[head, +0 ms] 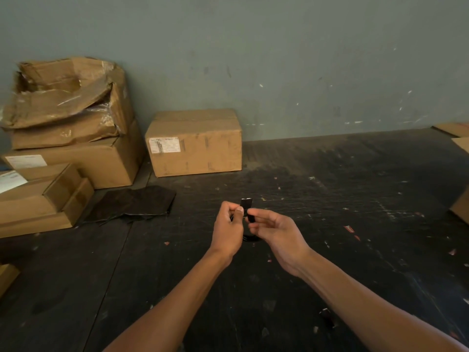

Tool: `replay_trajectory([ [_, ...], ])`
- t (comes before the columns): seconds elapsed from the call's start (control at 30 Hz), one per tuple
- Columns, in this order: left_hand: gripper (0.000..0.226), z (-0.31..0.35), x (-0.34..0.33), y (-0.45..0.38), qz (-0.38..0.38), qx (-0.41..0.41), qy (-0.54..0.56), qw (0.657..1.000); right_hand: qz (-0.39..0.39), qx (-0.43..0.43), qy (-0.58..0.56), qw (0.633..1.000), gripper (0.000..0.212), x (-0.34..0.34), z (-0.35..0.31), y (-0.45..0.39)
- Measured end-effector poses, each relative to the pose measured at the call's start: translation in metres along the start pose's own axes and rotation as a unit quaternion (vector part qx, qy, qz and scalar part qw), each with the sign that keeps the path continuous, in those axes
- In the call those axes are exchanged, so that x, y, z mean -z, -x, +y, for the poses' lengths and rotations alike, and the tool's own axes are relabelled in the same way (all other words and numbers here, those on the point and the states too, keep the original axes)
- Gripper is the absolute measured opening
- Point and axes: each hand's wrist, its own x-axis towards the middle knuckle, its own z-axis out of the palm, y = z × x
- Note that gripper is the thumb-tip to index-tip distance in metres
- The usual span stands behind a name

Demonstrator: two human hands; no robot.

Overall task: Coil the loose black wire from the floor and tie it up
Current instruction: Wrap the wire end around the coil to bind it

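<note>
Head view: two hands, left hand point(227, 226) and right hand point(275, 233), both pinching one black wire point(247, 209); one closed box point(194, 142) behind.

A closed cardboard box point(194, 143) with a white label stands on the dark floor point(330, 199) against the grey-green wall point(279, 59). To its left is a stack of boxes point(73, 158), and on top of that stack sits a torn, crumpled box point(68, 95) with loose plastic tape. A flat dark sheet point(132, 203) lies on the floor in front of them. More cardboard point(460, 174) shows at the right edge, and small scraps are scattered about.
</note>
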Motion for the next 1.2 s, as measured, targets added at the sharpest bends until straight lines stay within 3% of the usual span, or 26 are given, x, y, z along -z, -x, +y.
replay_trajectory([
  [0.1, 0.012, -0.003, 0.000, 0.002, -0.011, 0.002, -0.009, 1.000, 0.020, 0.082, 0.154, 0.985, 0.032, 0.001, 0.003, -0.001],
  [0.2, 0.012, -0.004, 0.000, 0.003, -0.024, -0.008, -0.028, 0.999, 0.060, 0.170, 0.274, 0.945, 0.023, 0.002, 0.003, -0.004],
  [0.33, 0.013, -0.003, 0.002, 0.004, -0.057, -0.031, -0.060, 0.996, 0.106, 0.240, 0.362, 0.895, 0.017, 0.007, 0.007, -0.010],
  [0.6, 0.015, -0.005, 0.008, 0.005, -0.085, -0.021, -0.090, 0.992, 0.100, 0.149, 0.241, 0.954, 0.016, 0.004, 0.011, -0.013],
  [0.8, 0.016, -0.008, 0.010, 0.008, -0.088, -0.020, -0.098, 0.991, 0.105, 0.110, 0.195, 0.969, 0.019, 0.003, 0.011, -0.015],
  [0.9, 0.017, -0.008, 0.013, 0.006, -0.105, -0.029, -0.125, 0.986, 0.089, 0.069, 0.179, 0.977, 0.033, 0.003, 0.011, -0.015],
  [1.0, 0.017, -0.009, 0.015, 0.004, -0.115, -0.035, -0.143, 0.982, 0.104, 0.034, 0.159, 0.981, 0.019, 0.005, 0.011, -0.017],
  [1.2, 0.012, -0.013, 0.010, 0.006, -0.066, 0.004, 0.013, 0.998, 0.161, -0.032, 0.008, 0.986, 0.013, 0.012, 0.005, -0.024],
])
